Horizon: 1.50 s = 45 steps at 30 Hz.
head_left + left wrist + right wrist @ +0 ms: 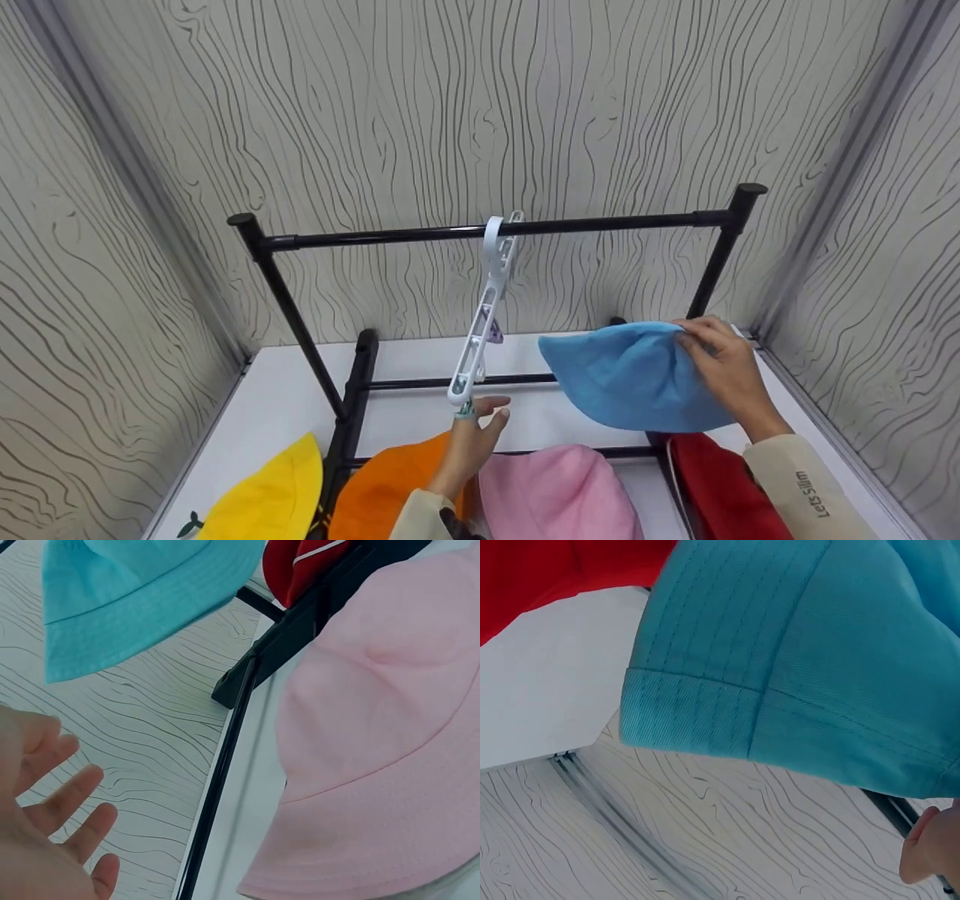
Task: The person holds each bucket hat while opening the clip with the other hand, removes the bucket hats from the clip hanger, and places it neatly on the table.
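Note:
My right hand [724, 367] pinches the edge of a light blue bucket hat [630, 375], held up at the right of the rack. Its brim [690, 705] fills much of the right wrist view. My left hand [471, 442] is beneath the near end of a white slotted hanger [474, 345]. In the left wrist view the left hand's fingers [79, 799] are spread, with nothing between them. A teal clip [465, 409] hangs from that near end, just over the hand. Farther back on the hanger is a purple clip [495, 331].
The hanger hooks over the top bar [600, 224] of a black rack on a white table [285, 375]. Along the front lie yellow [270, 495], orange [390, 487], pink [559, 491] and red [724, 487] hats. Wood-patterned panels [420, 112] enclose the back and sides.

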Available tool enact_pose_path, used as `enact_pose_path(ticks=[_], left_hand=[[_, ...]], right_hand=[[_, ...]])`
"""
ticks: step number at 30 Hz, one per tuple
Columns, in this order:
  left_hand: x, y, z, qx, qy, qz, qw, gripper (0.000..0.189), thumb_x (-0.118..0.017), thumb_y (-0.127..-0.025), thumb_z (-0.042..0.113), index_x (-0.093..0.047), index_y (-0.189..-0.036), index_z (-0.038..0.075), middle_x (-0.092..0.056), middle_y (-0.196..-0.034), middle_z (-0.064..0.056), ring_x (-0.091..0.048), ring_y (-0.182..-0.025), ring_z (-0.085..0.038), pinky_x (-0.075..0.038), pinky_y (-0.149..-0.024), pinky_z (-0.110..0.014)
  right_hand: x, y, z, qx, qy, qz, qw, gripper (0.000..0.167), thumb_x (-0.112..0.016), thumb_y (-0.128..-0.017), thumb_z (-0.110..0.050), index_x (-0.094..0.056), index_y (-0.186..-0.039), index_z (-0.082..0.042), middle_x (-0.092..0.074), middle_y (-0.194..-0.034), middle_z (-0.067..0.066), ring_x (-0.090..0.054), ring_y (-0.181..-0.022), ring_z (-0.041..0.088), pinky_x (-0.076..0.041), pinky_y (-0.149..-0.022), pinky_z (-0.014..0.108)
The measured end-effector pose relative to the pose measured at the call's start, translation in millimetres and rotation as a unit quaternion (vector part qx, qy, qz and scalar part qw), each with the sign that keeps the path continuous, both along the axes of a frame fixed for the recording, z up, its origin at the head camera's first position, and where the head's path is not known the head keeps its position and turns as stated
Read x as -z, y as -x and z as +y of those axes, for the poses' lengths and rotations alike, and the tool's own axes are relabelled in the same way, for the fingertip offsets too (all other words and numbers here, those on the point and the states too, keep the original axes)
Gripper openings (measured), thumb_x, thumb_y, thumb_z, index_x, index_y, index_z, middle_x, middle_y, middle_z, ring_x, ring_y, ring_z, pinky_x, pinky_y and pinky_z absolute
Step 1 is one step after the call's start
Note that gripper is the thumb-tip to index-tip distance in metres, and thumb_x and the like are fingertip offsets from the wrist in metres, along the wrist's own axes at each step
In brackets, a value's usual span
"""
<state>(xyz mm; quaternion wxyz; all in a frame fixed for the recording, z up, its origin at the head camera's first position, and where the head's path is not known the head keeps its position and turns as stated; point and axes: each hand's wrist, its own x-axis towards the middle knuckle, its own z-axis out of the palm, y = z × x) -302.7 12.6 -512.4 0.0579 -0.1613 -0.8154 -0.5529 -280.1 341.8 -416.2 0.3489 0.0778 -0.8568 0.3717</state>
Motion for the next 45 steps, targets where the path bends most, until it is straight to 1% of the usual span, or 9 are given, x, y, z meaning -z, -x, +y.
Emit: enact_pose_path(ticks=[3, 5, 11, 18, 25, 31, 37, 41, 45], left_hand=[[3.0, -4.3, 0.7, 0.013, -0.004, 0.005, 0.9999, 0.024, -0.059, -0.095, 0.013, -0.066, -0.114, 0.001, -0.067, -0.114, -0.019, -0.058, -0.111, -0.039, -0.048, -0.094, -0.054], [3.8, -7.1, 1.1, 0.017, -0.001, -0.004, 0.9998, 0.024, -0.060, -0.094, 0.014, -0.066, -0.114, 0.002, -0.067, -0.114, -0.019, -0.058, -0.111, -0.039, -0.048, -0.095, -0.054], [6.1, -14.1, 2.3, 0.024, 0.020, -0.035, 0.9989, 0.024, -0.062, -0.093, 0.018, -0.068, -0.112, 0.006, -0.066, -0.117, -0.015, -0.058, -0.110, -0.037, -0.047, -0.097, -0.054], [13.6, -20.9, 3.9, 0.029, 0.040, -0.060, 0.9969, 0.023, -0.062, -0.093, 0.021, -0.069, -0.112, 0.011, -0.065, -0.118, -0.007, -0.057, -0.113, -0.033, -0.047, -0.097, -0.053], [17.5, -22.0, 5.8, 0.026, 0.051, -0.116, 0.9917, 0.025, -0.061, -0.093, 0.025, -0.068, -0.114, 0.014, -0.063, -0.123, -0.007, -0.055, -0.114, -0.032, -0.049, -0.095, -0.052], [18.4, -23.7, 5.5, 0.028, 0.042, -0.121, 0.9914, 0.025, -0.061, -0.093, 0.024, -0.068, -0.114, 0.014, -0.062, -0.123, -0.007, -0.055, -0.115, -0.032, -0.047, -0.097, -0.054], [21.7, -24.2, 6.4, 0.024, 0.038, -0.126, 0.9910, 0.025, -0.061, -0.093, 0.023, -0.068, -0.115, 0.013, -0.062, -0.123, -0.008, -0.055, -0.115, -0.034, -0.047, -0.097, -0.054], [23.5, -23.8, 4.9, 0.027, 0.034, -0.123, 0.9915, 0.024, -0.061, -0.093, 0.023, -0.068, -0.114, 0.014, -0.063, -0.122, -0.007, -0.055, -0.115, -0.034, -0.045, -0.099, -0.055], [24.5, -25.0, 2.8, 0.034, 0.028, -0.116, 0.9922, 0.024, -0.061, -0.093, 0.022, -0.068, -0.115, 0.012, -0.063, -0.122, -0.009, -0.055, -0.115, -0.035, -0.044, -0.099, -0.056]], right_hand=[[-2.6, -5.3, 8, 0.011, 0.003, -0.013, 0.9999, 0.022, -0.060, -0.093, -0.005, -0.071, -0.112, -0.005, -0.061, -0.099, -0.011, -0.049, -0.093, -0.016, -0.038, -0.087, 0.008], [-4.0, -8.8, 13, 0.020, 0.003, -0.018, 0.9996, 0.022, -0.060, -0.094, -0.007, -0.070, -0.113, -0.005, -0.060, -0.100, -0.016, -0.048, -0.093, -0.016, -0.036, -0.080, 0.002], [-5.3, -18.4, 31, 0.029, 0.004, -0.019, 0.9994, 0.023, -0.059, -0.095, -0.008, -0.068, -0.115, -0.001, -0.052, -0.101, -0.029, -0.047, -0.094, -0.017, -0.034, -0.081, -0.001], [-2.7, -28.7, 54, 0.058, 0.015, -0.044, 0.9973, 0.027, -0.057, -0.097, -0.014, -0.066, -0.119, -0.001, -0.050, -0.100, -0.033, -0.046, -0.093, -0.017, -0.032, -0.078, 0.002], [4.2, -36.9, 73, 0.082, 0.026, -0.053, 0.9949, 0.029, -0.056, -0.098, -0.017, -0.064, -0.121, 0.000, -0.050, -0.100, -0.033, -0.046, -0.091, -0.015, -0.032, -0.076, 0.000], [14.3, -41.1, 87, 0.106, 0.051, -0.072, 0.9904, 0.034, -0.055, -0.098, -0.020, -0.062, -0.124, 0.000, -0.049, -0.102, -0.034, -0.046, -0.093, -0.015, -0.033, -0.075, -0.001], [27.2, -42.9, 98, 0.164, 0.100, -0.138, 0.9716, 0.042, -0.052, -0.099, -0.030, -0.057, -0.132, -0.004, -0.048, -0.103, -0.033, -0.045, -0.090, -0.011, -0.035, -0.071, 0.003], [35.0, -43.3, 106, 0.193, 0.155, -0.178, 0.9525, 0.046, -0.051, -0.099, -0.033, -0.053, -0.137, -0.008, -0.051, -0.108, -0.029, -0.044, -0.092, -0.008, -0.036, -0.071, 0.004], [43.1, -41.3, 112, 0.221, 0.240, -0.221, 0.9193, 0.051, -0.047, -0.100, -0.037, -0.043, -0.145, -0.013, -0.051, -0.137, -0.012, -0.046, -0.116, 0.004, -0.041, -0.101, 0.019]])
